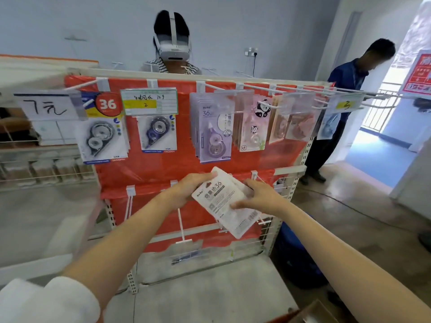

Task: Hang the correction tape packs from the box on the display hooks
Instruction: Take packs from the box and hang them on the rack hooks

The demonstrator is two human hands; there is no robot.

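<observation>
In the head view, both bare forearms are stretched forward toward the red display rack (149, 173). A small stack of correction tape packs (224, 201), printed backs up and tilted, is gripped at its upper left edge by the left hand (186, 190), while the right hand (254, 197) is curled round its right side, in front of the lower hooks (179, 220).

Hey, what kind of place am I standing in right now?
Probably a stationery shop display, perhaps a mock-up: a rack of hooks hung with correction tape packs, a handwritten price card, and more packs held in both hands.
</observation>
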